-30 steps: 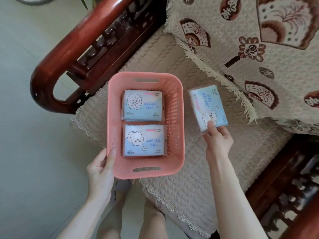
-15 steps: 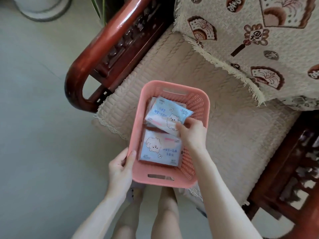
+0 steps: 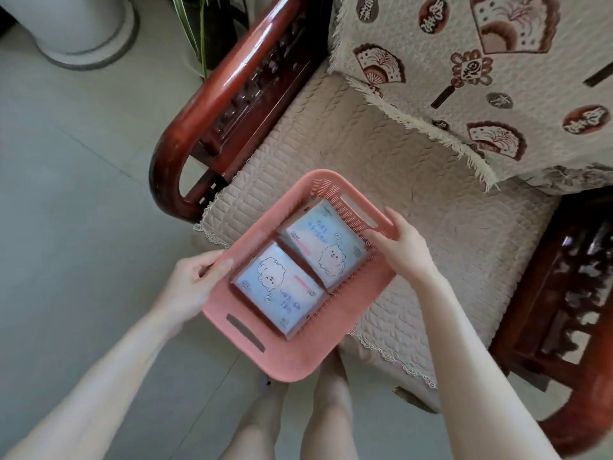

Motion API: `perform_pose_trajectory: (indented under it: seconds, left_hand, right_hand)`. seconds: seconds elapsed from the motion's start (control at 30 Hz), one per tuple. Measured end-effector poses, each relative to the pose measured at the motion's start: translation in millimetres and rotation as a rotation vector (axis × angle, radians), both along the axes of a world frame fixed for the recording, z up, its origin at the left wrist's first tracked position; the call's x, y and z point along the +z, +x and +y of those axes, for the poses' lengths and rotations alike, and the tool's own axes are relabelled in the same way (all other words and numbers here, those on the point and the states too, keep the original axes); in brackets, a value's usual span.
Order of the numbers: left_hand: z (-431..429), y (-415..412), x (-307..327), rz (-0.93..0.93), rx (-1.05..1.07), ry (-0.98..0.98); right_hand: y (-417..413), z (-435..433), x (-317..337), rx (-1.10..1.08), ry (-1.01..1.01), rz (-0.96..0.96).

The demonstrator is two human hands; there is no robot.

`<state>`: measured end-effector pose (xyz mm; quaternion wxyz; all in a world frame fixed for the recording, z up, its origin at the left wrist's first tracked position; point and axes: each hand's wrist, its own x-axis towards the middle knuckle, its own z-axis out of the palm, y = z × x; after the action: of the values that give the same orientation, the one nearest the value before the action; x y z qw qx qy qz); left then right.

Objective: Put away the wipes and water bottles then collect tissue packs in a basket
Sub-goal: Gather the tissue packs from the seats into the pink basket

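Note:
A pink plastic basket (image 3: 292, 356) is turned at an angle and juts past the front edge of the sofa seat. Inside lie light-blue tissue packs with a white puppy drawing: one near me (image 3: 278, 290) and one on the far side (image 3: 326, 247), which rests on top of another pack. My left hand (image 3: 195, 280) grips the basket's left rim. My right hand (image 3: 403, 247) grips the right rim beside the far handle slot. No wipes or water bottles are in view.
The seat has a beige quilted cushion (image 3: 414, 207) with a lace hem. A red carved wooden armrest (image 3: 212, 104) curves at the left. A fringed patterned throw (image 3: 464, 61) covers the backrest. A white pot base (image 3: 79, 28) and plant leaves stand on the tiled floor. My bare legs are below the basket.
My right hand carried the loose tissue pack from the cushion into the basket, let it go and took the right rim. The basket has turned and shifted off the seat edge.

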<state>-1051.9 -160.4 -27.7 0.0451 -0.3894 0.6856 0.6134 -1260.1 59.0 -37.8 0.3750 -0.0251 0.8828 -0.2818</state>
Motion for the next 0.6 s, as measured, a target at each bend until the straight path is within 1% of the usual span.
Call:
perform_pose_trajectory:
  seconds: [0.07, 0.13, 0.2, 0.23, 0.3, 0.37, 0.43, 0.53, 0.6]
  left_hand:
    - [-22.3, -12.0, 11.8, -0.02, -0.123, -0.003]
    - [-32.5, -24.6, 21.8, -0.025, -0.15, -0.048]
    - [-31.1, -29.5, 25.1, 0.002, -0.032, -0.096]
    - [-25.9, -28.5, 25.7, 0.006, 0.059, -0.077]
    - [-6.7, -18.1, 26.1, -0.036, 0.219, 0.023]
    - [23.0, -6.3, 29.2, -0.055, 0.234, 0.154]
    - [48.6, -2.2, 35.0, -0.056, 0.216, 0.242]
    - [71.3, -9.0, 50.2, -0.023, 0.228, 0.262]
    - [87.4, -23.6, 63.7, -0.003, 0.192, 0.262]
  right_hand:
    - [3.1, 14.0, 8.6, 0.019, -0.069, -0.188]
    - [18.5, 26.1, 14.5, -0.017, -0.104, -0.257]
    - [37.7, 36.9, 20.8, -0.124, -0.142, -0.256]
    - [46.5, 42.1, 24.8, -0.189, -0.159, -0.248]
    - [63.5, 48.4, 29.1, -0.32, -0.194, -0.236]
    - [75.9, 59.2, 40.3, -0.444, -0.219, -0.216]
    - [82.3, 72.0, 51.5, -0.535, -0.236, -0.205]
    - [86.9, 98.4, 71.6, -0.589, -0.266, -0.207]
    - [89.3, 124.0, 89.3, -0.625, -0.329, -0.193]
